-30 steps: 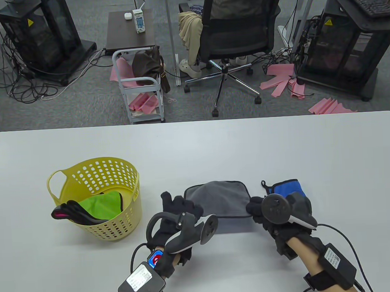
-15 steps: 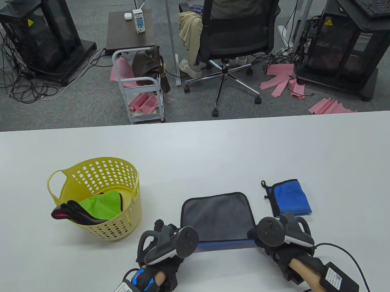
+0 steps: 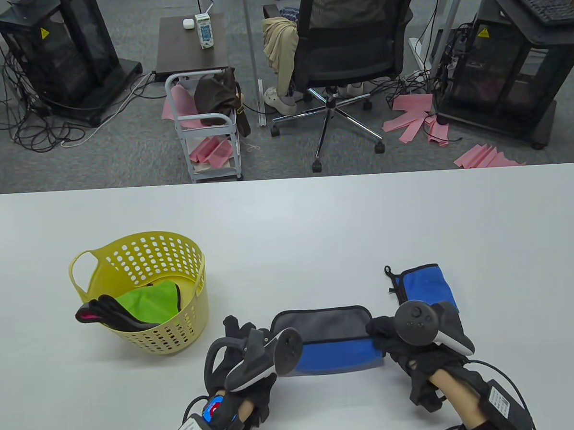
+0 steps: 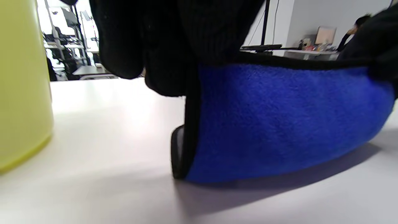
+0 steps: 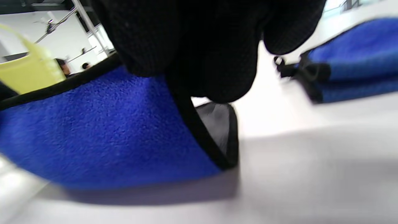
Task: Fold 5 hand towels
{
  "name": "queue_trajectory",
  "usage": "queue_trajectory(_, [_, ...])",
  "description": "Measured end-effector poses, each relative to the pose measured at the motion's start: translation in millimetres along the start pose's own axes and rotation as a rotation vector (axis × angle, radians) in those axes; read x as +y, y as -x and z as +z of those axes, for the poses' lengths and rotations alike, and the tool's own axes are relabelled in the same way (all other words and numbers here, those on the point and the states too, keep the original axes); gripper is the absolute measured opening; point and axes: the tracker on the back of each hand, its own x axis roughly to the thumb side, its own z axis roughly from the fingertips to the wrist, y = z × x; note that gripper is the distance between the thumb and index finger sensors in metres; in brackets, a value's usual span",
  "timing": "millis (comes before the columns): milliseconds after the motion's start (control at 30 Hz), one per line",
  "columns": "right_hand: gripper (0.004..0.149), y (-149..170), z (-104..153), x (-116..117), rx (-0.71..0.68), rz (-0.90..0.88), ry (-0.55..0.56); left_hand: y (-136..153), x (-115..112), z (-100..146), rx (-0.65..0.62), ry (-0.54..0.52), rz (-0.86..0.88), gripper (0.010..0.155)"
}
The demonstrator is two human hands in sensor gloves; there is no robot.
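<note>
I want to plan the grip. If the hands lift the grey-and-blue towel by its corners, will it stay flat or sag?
The grey-and-blue fleece towel probably sags: its lifted blue flap already curves between both hands. It looks light and soft, so unlikely to slip.

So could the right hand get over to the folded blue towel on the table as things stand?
Probably yes, once it lets go. The right hand is pinching an end of the towel being folded, but the folded blue towel lies right beside it with nothing between them.
</note>
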Motion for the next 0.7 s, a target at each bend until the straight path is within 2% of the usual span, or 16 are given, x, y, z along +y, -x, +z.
queue_trajectory(133, [0.037, -4, -24, 7, 0.084, 0.107, 0.077, -9, -9, -36, 0.115, 0.038, -0.107, 0.043])
queue_trajectory(233, [0.036, -8, -43, 16, 0.137, 0.213, 0.112, -9, -23, -65, 0.152, 0.064, -0.097, 0.043])
queue_trajectory(333, [0.036, -9, -57, 26, 0.176, 0.281, 0.098, -6, -35, -83, 0.176, 0.104, -0.101, 0.042])
queue_trajectory(600, [0.036, -9, -74, 43, 0.198, 0.350, 0.051, 0, -50, -96, 0.193, 0.153, -0.079, 0.041])
queue_trajectory(700, [0.043, -11, -71, 40, 0.201, 0.325, 0.016, 6, -45, -93, 0.186, 0.155, -0.014, 0.049])
